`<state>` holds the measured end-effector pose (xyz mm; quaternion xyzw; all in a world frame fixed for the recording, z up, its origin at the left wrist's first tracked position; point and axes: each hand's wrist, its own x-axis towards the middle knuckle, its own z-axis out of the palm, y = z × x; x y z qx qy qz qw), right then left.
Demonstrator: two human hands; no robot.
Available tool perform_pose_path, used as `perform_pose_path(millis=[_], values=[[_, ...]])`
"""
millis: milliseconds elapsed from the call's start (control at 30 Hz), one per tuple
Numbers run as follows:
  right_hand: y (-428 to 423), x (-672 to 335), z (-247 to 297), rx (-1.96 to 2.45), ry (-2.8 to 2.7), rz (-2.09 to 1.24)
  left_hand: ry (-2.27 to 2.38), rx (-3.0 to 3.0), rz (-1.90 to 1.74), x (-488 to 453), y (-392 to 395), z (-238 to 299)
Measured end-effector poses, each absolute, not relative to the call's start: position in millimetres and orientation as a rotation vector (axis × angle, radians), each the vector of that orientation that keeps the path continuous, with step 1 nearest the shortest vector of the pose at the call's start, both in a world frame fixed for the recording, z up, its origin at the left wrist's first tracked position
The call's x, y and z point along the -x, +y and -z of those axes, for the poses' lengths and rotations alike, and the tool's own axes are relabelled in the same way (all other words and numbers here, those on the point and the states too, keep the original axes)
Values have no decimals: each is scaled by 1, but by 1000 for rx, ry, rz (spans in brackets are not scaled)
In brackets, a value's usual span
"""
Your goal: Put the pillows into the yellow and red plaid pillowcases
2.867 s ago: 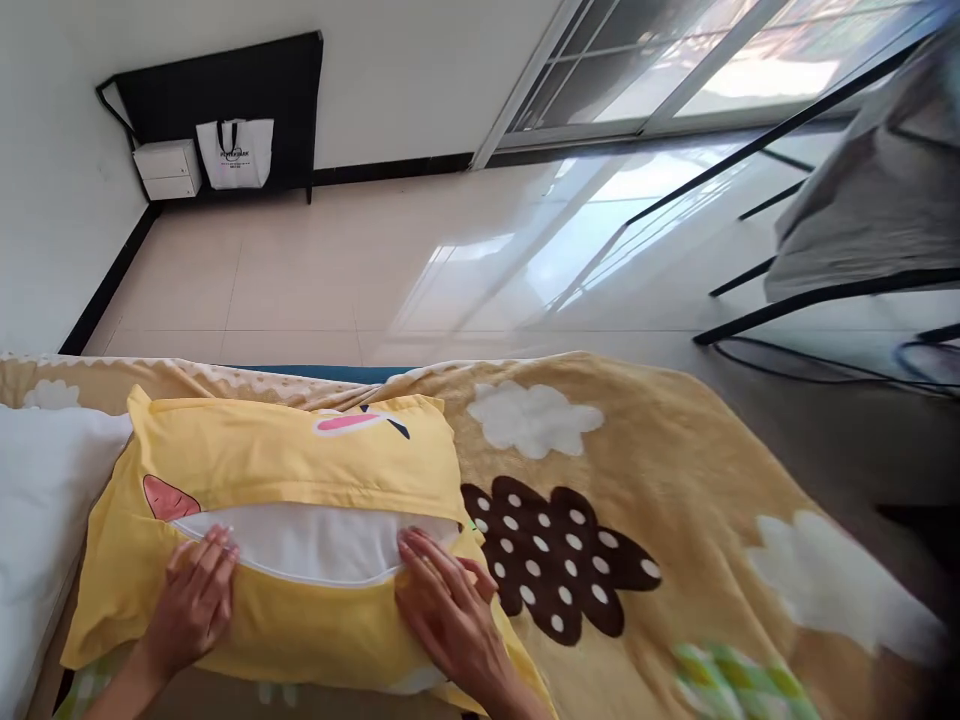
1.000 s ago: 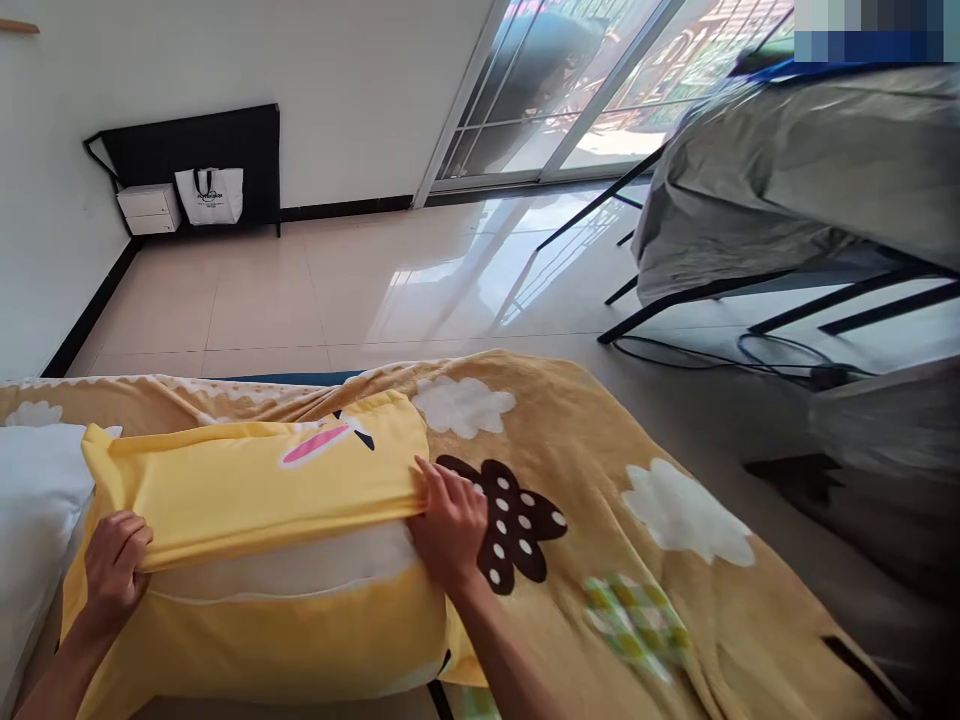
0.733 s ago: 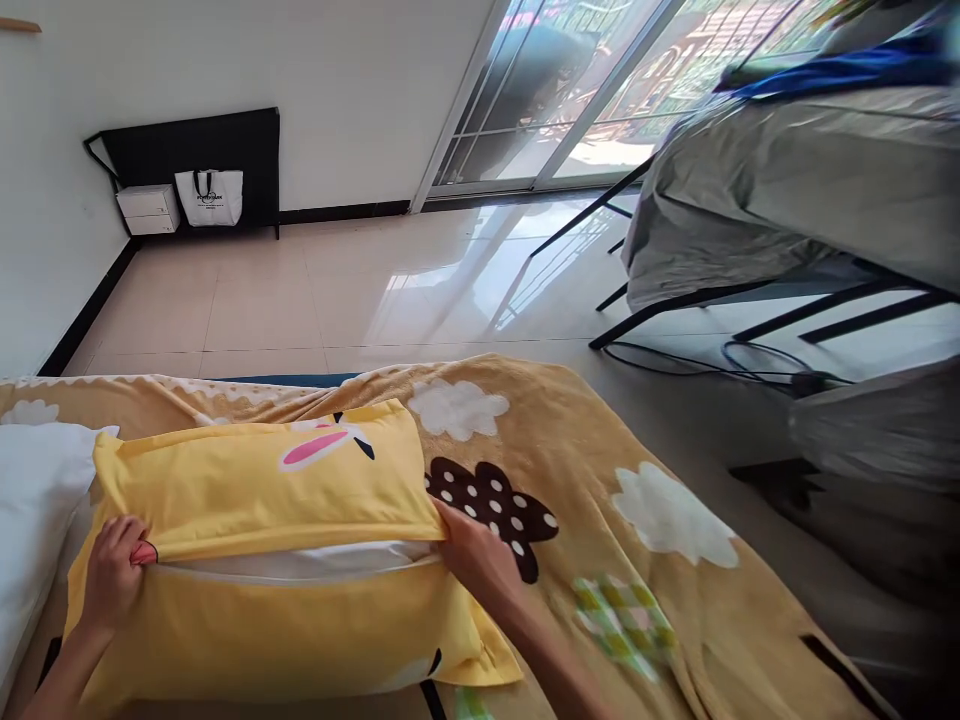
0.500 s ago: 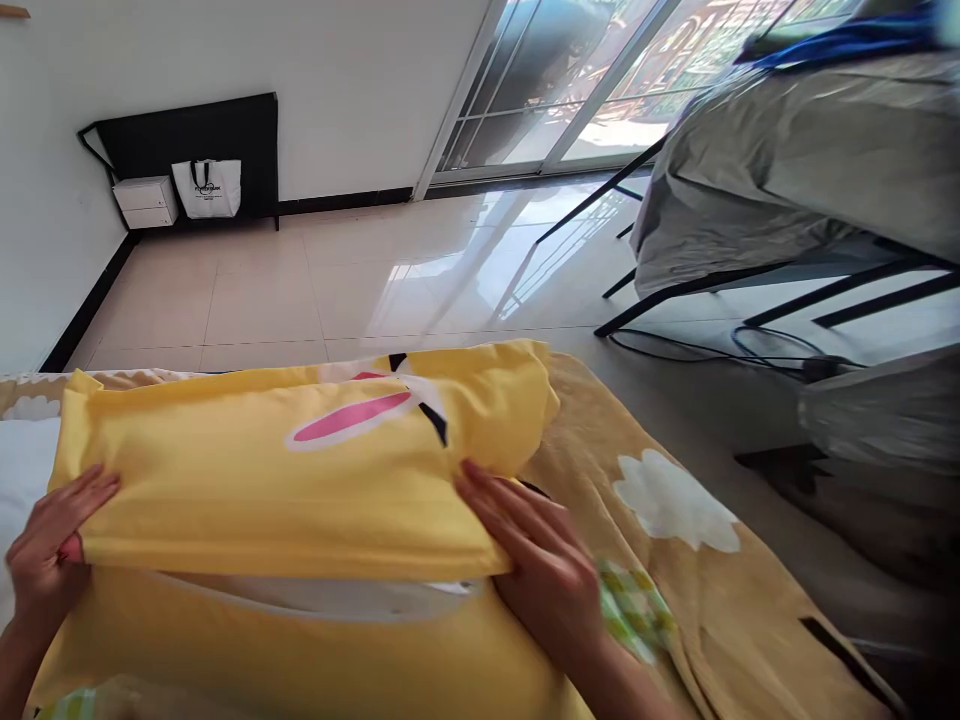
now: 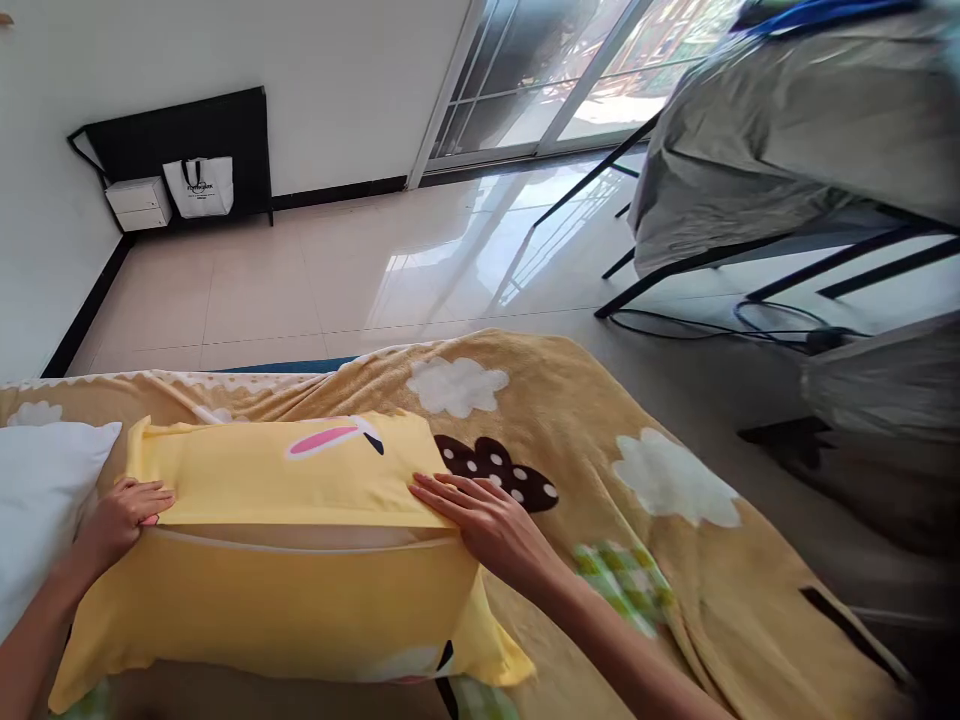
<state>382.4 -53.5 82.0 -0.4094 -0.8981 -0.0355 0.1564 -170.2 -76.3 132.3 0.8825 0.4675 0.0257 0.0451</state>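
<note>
A yellow pillowcase [image 5: 285, 600] with a pink-and-white ear print lies plump over a filling on the bed. A long slit crosses it, and a pale inner surface [image 5: 322, 537] shows between the flap and the lower panel. At the flap's left end, my left hand [image 5: 120, 515] has its fingers curled over the fabric edge. My right hand [image 5: 484, 510] holds the flap's right end, long fingers lying on top and the thumb hidden. To the left, near my left forearm, rests a white pillow [image 5: 49, 490].
A tan blanket [image 5: 555, 400] with cloud prints covers the bed. Beyond its far edge is a tiled floor [image 5: 300, 290]. A black shelf [image 5: 225, 115] holds a white bag [image 5: 202, 188] and a white box [image 5: 139, 203]. Covered furniture [image 5: 750, 150] stands right, with cables [image 5: 697, 333] below.
The yellow pillowcase has gone from raised near me to lying lower on the bed. Both hands have moved with it and closer together; more blanket and the white pillow now show.
</note>
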Motion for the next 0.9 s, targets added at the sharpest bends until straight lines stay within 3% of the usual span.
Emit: perform_pose_path(millis=[200, 500, 633, 900], values=[[-69, -376, -64, 1139, -2472, 157, 1459, -2723, -126, 162, -87, -120], [-95, -334, -91, 1043, -2491, -244, 1222, -2814, -249, 71, -126, -136], [-91, -326, -87, 1246, -2483, -243, 1347, -2877, -248, 66, -123, -120], [-85, -321, -60, 1243, -2430, -132, 1621, -2952, -262, 98, -121, -96]])
